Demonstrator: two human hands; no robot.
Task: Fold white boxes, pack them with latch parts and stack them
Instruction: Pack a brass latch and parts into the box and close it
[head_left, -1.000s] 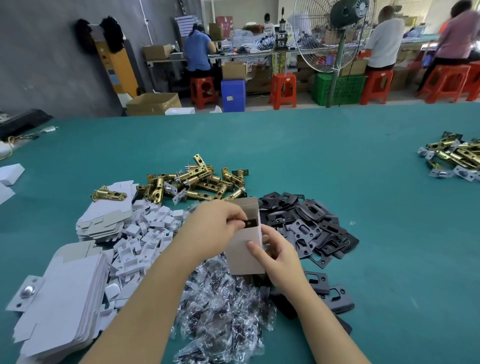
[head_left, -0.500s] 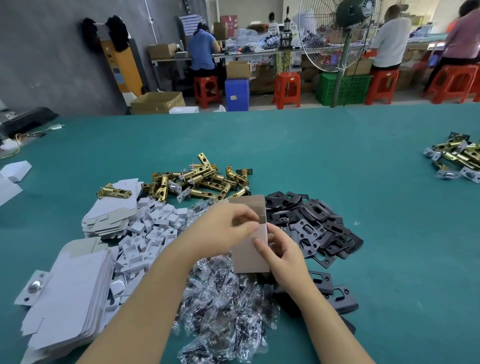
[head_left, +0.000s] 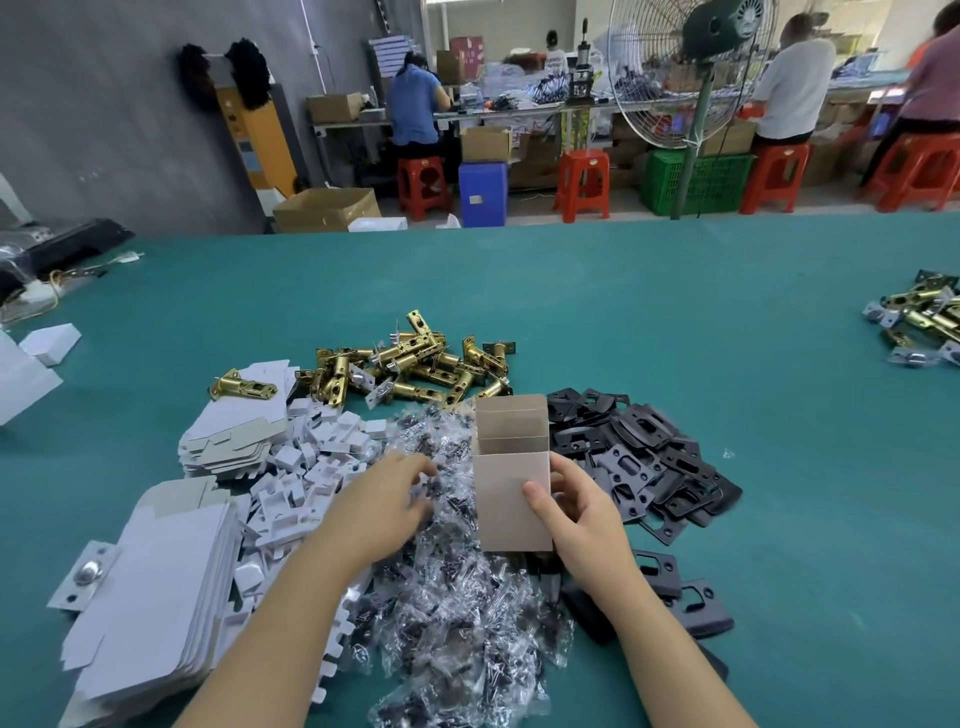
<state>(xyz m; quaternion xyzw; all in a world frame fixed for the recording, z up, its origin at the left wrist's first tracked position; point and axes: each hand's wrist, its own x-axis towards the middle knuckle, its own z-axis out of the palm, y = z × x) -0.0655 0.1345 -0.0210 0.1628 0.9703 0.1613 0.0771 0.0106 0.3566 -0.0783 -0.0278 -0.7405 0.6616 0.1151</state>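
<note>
My right hand (head_left: 576, 512) grips an upright folded box (head_left: 511, 486) by its right side, thumb on the front; the lid flap stands open at the top. My left hand (head_left: 387, 501) hovers left of the box, fingers spread over a heap of clear screw bags (head_left: 457, 613), holding nothing that I can see. Brass latch bolts (head_left: 410, 366) lie in a pile behind the box. Black strike plates (head_left: 644, 457) are heaped to its right. Flat white box blanks (head_left: 145, 597) are stacked at the near left, with small white inserts (head_left: 311, 462) beside them.
A second stack of blanks (head_left: 234, 431) lies further back with one brass latch (head_left: 241, 387) on top. More latches (head_left: 919, 322) sit at the far right edge. Folded white boxes (head_left: 49, 343) rest at the far left. Green table cloth (head_left: 623, 291) stretches behind; people work at benches beyond.
My left hand has left the box top and dropped to the left over the screw bags. The box's lid flap now stands open, and my right hand alone holds the box.
</note>
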